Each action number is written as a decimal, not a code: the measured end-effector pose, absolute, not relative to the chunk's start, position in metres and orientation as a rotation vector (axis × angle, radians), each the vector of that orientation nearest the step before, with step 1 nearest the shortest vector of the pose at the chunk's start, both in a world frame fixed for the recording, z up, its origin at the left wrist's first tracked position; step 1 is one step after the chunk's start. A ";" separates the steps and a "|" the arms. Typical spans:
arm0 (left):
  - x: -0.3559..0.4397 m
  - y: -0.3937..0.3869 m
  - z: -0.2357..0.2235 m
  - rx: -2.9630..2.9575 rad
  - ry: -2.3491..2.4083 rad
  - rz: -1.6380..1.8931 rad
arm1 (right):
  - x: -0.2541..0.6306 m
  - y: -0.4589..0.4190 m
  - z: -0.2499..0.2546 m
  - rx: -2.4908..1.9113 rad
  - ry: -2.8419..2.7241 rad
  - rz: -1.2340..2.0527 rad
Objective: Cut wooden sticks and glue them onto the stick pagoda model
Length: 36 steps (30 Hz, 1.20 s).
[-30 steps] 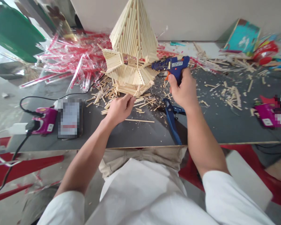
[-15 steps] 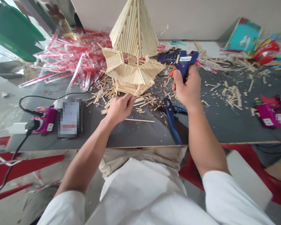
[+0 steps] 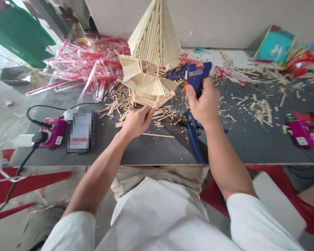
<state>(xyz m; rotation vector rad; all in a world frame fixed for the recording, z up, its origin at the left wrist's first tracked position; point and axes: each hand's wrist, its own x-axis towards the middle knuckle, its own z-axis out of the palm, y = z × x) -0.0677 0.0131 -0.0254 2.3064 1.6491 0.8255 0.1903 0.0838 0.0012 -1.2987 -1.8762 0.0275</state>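
stick pagoda (image 3: 157, 38) upright, rear of worktop (image 3: 157, 155) | right hand (image 3: 206, 104) gripping glue gun (image 3: 197, 75), tip by right eaves | left hand (image 3: 136, 122) curled near base, hold can't tell | likely gluing; next calls for steady aim

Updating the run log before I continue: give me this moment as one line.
right hand: holds glue gun | left hand: near stick model | table: littered
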 end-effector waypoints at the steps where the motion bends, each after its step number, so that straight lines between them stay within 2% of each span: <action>1: -0.068 0.013 -0.026 2.305 1.648 0.827 | 0.190 0.084 0.001 -1.295 -1.878 0.026; 16: -0.069 0.012 -0.025 2.324 1.596 0.857 | 0.173 0.081 -0.012 -1.148 -1.860 -0.147; 36: -0.068 0.012 -0.024 2.325 1.612 0.816 | 0.167 0.081 -0.017 -1.141 -1.909 -0.132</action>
